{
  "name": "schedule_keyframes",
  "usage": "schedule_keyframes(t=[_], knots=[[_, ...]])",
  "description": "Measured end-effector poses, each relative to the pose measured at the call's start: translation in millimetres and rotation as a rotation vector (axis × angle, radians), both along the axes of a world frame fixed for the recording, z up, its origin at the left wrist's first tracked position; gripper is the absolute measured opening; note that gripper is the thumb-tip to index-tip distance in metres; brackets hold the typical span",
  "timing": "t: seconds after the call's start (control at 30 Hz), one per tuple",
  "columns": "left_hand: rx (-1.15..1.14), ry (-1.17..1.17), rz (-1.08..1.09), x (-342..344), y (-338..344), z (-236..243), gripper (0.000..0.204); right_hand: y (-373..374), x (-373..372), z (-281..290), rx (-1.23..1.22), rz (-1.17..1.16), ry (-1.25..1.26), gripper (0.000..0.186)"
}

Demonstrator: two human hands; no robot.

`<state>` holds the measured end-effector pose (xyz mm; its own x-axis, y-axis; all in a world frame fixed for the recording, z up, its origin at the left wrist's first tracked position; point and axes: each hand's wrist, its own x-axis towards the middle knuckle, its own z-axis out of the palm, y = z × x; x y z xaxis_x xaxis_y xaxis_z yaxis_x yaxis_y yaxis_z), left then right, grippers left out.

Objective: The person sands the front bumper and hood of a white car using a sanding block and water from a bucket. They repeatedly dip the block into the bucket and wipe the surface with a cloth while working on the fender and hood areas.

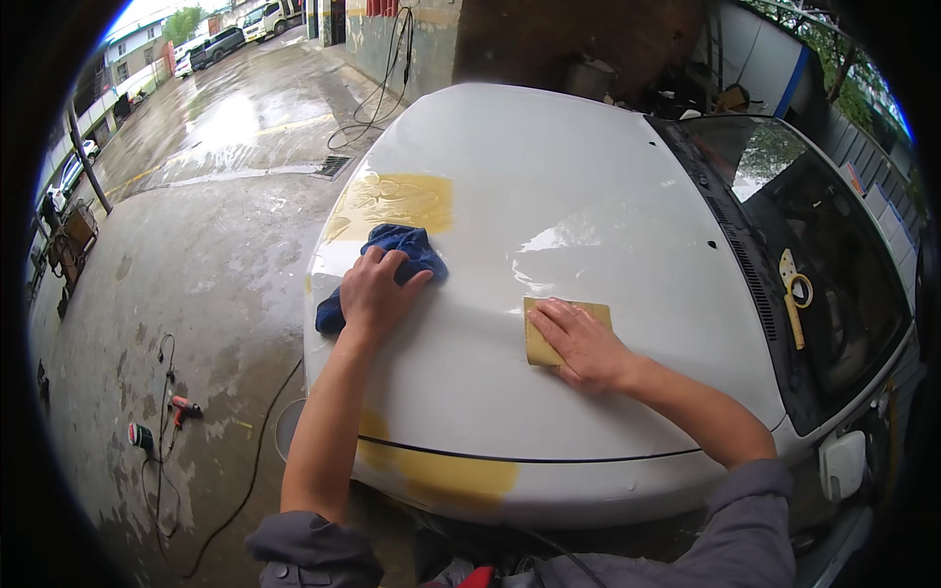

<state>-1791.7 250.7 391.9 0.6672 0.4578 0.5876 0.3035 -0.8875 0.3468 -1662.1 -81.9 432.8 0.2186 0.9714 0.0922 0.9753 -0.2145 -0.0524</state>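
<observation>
A person's bare hands rest on the white hood (510,167) of a car, seen from above with the windshield (843,284) to the right. The left hand (377,294) has its fingers bent over a bunched blue cloth (417,250), gripping it against the hood near its left edge, just below a yellow patch (407,201) that gleams as if wet. The right hand (586,351) lies over a tan sheet (540,350), apparently abrasive paper, near the middle of the hood; its fingers lie close together and nearly straight on top. Whether the thumb pinches the sheet from below cannot be told.

To work well here, the right fingers should probably press evenly along their length, since a lone fingertip could leave a groove. The sheet would best lie flat, as a curled edge might scratch. Light, overlapping strokes that follow the hood's curve seem wise. The cloth looks well placed for wiping; grit caught in it could mark the paint, so a clean fold would help. Extra care suits the thin gap above the white fender (598,490), which bears another yellow patch (461,478).
</observation>
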Motion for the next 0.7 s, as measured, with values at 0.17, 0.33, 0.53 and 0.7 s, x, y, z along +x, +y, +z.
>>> schedule_keyframes(t=[0.17,0.33,0.53,0.7], knots=[[0.031,-0.013,0.076,-6.2,29.3,-5.0,0.039,78.8,38.6,-21.8,-0.162,-0.113,0.093,0.071],[-0.008,-0.054,0.012,22.4,21.2,1.0,0.036,161.2,125.0,-12.6,-0.059,-0.383,-0.012,0.067],[0.02,-0.021,0.055,-6.1,50.0,-9.1,0.033,119.6,17.8,-13.8,-0.245,0.005,0.109,0.065],[0.019,-0.057,0.018,11.0,42.3,-9.7,0.032,115.3,64.7,-12.8,-0.244,-0.112,0.03,0.064]])
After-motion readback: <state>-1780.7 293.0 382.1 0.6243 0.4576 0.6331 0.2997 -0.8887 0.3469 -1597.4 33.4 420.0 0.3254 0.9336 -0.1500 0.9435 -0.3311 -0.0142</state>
